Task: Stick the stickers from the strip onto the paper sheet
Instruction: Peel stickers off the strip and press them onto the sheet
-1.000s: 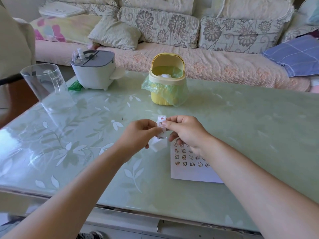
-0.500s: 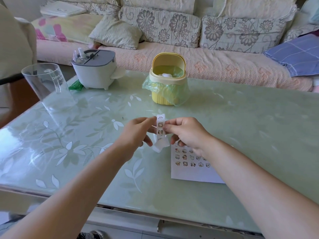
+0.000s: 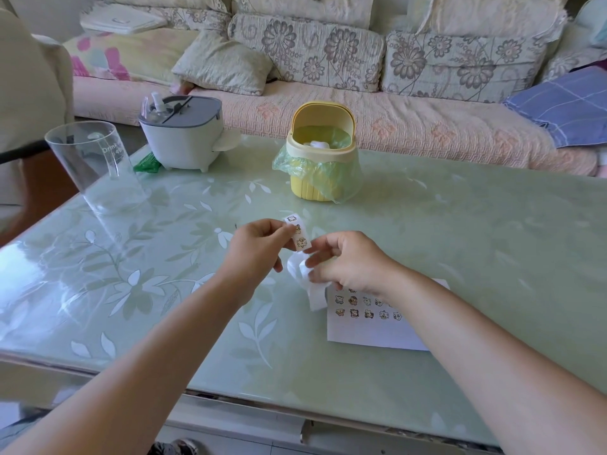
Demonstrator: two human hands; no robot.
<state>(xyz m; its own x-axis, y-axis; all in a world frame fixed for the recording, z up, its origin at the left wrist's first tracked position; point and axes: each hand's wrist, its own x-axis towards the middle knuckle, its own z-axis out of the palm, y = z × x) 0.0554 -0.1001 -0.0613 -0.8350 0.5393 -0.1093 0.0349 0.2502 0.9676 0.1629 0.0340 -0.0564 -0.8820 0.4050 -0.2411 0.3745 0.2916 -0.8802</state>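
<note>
A person works a sticker strip (image 3: pixel 298 234) above a glass-topped surface (image 3: pixel 460 241) at the centre of the frame. The left hand (image 3: pixel 259 247) pinches the strip near its upper end between thumb and fingers (image 3: pixel 279 229). The right hand (image 3: pixel 345 261), just to its right, closes its curled fingers (image 3: pixel 312 249) in a narrow pinch at the strip's lower end. The strip stands nearly upright with its long axis running top to bottom, and three small cartoon stickers show on its face. Below them the spent white backing (image 3: pixel 303 274) curls down past the right hand. Whether a sticker has already lifted onto a fingertip cannot be told. The paper sheet (image 3: pixel 371 333) lies flat on the surface at lower right of centre, directly beneath the right hand and wrist, and rows of stuck stickers (image 3: pixel 368 307) are already visible on it. The sheet sits on the right hand's side, so that hand is the nearer one, and its path is a short drop down and toward the viewer. The left hand appears set only to steady the strip. A yellow lined bin (image 3: pixel 322 159) stands behind the hands, and a clear cup (image 3: pixel 92 159) stands at the left edge.
</note>
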